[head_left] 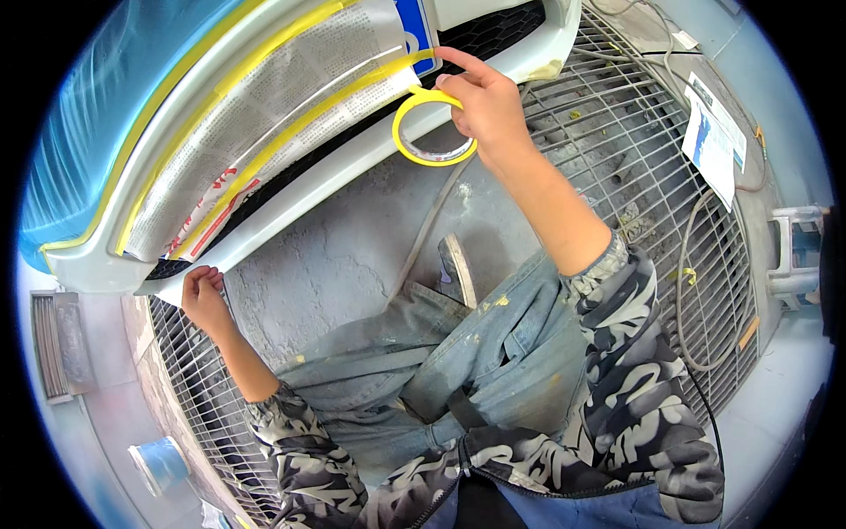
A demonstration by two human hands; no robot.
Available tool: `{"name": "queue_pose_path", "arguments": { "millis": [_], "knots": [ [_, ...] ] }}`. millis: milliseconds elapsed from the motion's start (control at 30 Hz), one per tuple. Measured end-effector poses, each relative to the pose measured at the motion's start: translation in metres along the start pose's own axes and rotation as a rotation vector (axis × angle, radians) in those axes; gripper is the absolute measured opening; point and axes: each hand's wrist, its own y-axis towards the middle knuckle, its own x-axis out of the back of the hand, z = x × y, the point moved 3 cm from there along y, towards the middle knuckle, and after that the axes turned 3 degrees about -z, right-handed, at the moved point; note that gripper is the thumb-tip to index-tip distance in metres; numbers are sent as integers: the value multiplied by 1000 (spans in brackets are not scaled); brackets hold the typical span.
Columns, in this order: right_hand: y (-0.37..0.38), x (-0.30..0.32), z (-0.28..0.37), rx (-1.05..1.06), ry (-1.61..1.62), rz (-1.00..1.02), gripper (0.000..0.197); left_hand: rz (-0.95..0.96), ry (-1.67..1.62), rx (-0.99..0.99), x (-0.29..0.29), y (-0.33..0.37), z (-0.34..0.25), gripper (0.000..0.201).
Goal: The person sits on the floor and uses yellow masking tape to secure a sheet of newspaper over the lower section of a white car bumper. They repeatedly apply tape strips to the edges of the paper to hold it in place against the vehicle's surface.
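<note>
My right hand (487,104) holds a roll of yellow masking tape (402,145), its ring hanging below the fingers. Its index finger is stretched to a yellow tape strip (361,82) along the lower edge of the newspaper (291,84). That newspaper covers part of a white car bumper (291,207), and a second yellow strip (231,81) borders its upper edge. At the bumper's lower left end is my left hand (204,298), its fingers curled closed; whatever they grip, if anything, is hidden.
Blue translucent sheeting (88,123) covers the upper left bodywork. A blue plate (418,31) and black mesh grille (498,33) show at the top. Metal floor grating (634,150) carries a grey hose (683,291) and printed sheets (712,141). A blue-and-white tub (160,465) stands lower left.
</note>
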Motion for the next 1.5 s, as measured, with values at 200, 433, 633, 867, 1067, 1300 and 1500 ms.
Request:
{"name": "queue_pose_path", "arguments": {
  "millis": [200,433,633,867,1067,1300,1500],
  "knots": [
    [9,3,-2,1,-45,154,39,58,2,-5,-10,-8,3,18],
    [14,11,6,403,-715,-85,22,116,38,-48,-18,-15,5,18],
    [11,-12,-21,74,-686,233,49,284,-131,-153,-18,-32,-36,17],
    [3,-34,-35,169,-716,189,42,663,-347,-211,-76,-33,-88,26],
    [-2,-36,-54,115,-605,87,38,652,-307,-165,-68,-7,-76,29],
    [15,-25,-52,294,-499,26,28,658,-140,-275,-91,-47,-86,29],
    [53,30,-12,289,-579,-90,33,802,-94,-303,-211,-89,-156,29]
  ]
}}
